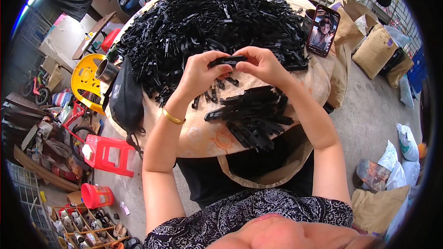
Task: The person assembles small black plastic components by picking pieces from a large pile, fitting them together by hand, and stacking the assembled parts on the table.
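From my remote seat, biggest first: I get a round surface [198, 144] under a pale patterned cloth, most of its far part buried by a heap [221, 18] of thin black plastic parts. Yellow chair [78, 77] just off the surface's left side; red stool [98, 145] nearer, on the floor. Brown paper bag [258, 184], mouth open, below the near edge, between surface and person. A smaller pile [254, 110] of similar black parts sits near that edge, between the forearms, roughly bunched, some ends fanned out. Dark mesh bag [125, 94] at the left edge. Red bucket [97, 196] on the floor, lower left.

Left hand [206, 71] and right hand [259, 64] meet above the surface, in front of the heap. Phone [323, 32] leans upright on the right, screen lit; metal cup [107, 70] on the left. Gold bangle [173, 116] around the left wrist. Few loose parts [212, 94] between heap and pile.

Smallest: the black piece [227, 61], held between both hands. I read left fingers pinching its left end, right fingers its right end. Single or stacked, I can't tell.
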The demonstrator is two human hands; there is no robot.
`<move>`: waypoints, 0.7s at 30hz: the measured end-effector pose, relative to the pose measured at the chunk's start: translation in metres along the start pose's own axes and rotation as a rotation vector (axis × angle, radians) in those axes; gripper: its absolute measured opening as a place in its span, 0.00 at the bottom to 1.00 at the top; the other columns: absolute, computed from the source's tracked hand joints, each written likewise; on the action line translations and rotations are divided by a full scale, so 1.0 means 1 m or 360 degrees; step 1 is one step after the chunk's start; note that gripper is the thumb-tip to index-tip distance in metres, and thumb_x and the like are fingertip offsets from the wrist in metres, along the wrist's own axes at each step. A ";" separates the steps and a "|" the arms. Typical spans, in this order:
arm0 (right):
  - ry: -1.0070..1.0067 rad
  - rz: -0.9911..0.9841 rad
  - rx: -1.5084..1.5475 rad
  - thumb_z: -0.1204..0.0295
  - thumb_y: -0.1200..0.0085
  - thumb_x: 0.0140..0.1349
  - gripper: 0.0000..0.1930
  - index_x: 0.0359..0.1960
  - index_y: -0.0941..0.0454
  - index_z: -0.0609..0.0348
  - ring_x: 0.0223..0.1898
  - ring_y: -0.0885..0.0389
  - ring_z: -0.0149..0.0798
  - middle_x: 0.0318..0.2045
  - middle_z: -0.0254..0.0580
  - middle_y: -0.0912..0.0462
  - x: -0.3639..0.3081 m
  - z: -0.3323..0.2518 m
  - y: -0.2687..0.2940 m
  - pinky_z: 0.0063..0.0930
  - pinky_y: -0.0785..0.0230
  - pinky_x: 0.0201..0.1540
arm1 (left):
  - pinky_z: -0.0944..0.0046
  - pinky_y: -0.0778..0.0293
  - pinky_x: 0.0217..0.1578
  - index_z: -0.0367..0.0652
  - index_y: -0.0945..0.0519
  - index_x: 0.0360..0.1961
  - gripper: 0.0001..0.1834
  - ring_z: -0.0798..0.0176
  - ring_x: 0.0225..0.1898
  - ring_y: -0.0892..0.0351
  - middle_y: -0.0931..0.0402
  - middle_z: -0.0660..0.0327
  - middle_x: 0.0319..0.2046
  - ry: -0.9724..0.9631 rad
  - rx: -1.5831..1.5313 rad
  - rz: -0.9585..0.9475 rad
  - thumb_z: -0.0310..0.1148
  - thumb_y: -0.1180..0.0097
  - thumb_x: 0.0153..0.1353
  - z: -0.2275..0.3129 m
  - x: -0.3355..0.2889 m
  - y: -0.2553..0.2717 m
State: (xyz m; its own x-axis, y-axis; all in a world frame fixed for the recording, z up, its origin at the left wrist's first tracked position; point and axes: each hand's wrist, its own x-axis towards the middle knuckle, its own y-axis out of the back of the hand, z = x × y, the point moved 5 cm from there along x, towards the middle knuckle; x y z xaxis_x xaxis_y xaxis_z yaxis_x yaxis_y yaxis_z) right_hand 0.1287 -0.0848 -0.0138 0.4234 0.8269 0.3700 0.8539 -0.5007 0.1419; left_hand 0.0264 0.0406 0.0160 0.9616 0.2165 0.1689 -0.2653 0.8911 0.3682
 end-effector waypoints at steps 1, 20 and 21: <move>-0.0001 -0.0046 0.0056 0.66 0.43 0.60 0.17 0.45 0.26 0.66 0.33 0.26 0.23 0.33 0.34 0.20 0.001 0.000 0.000 0.18 0.32 0.40 | 0.74 0.27 0.31 0.33 0.21 0.40 0.14 0.77 0.28 0.25 0.20 0.62 0.26 -0.0064 0.0017 0.0005 0.23 0.37 0.50 -0.002 -0.001 0.001; 0.0218 -0.0228 -0.1329 0.75 0.45 0.44 0.17 0.40 0.22 0.61 0.38 0.21 0.48 0.35 0.48 0.21 0.001 0.015 -0.020 0.34 0.27 0.44 | 0.60 0.27 0.38 0.43 0.20 0.30 0.08 0.54 0.41 0.28 0.25 0.58 0.34 -0.0932 0.1729 0.0360 0.25 0.47 0.47 -0.006 0.046 -0.003; 0.0218 -0.0232 -0.1310 0.75 0.45 0.44 0.19 0.42 0.24 0.62 0.38 0.21 0.49 0.36 0.49 0.21 0.000 0.013 -0.020 0.35 0.28 0.44 | 0.60 0.27 0.37 0.43 0.21 0.29 0.07 0.55 0.40 0.28 0.26 0.58 0.33 -0.0894 0.1863 0.0324 0.25 0.47 0.47 -0.008 0.052 -0.006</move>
State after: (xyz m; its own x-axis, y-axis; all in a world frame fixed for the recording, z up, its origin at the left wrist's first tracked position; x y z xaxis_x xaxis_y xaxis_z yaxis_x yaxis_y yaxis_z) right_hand 0.1161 -0.0711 -0.0288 0.2402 0.8859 0.3968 0.3818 -0.4621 0.8004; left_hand 0.0784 0.0492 0.0152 0.8123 -0.1426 0.5655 -0.5782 -0.0703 0.8129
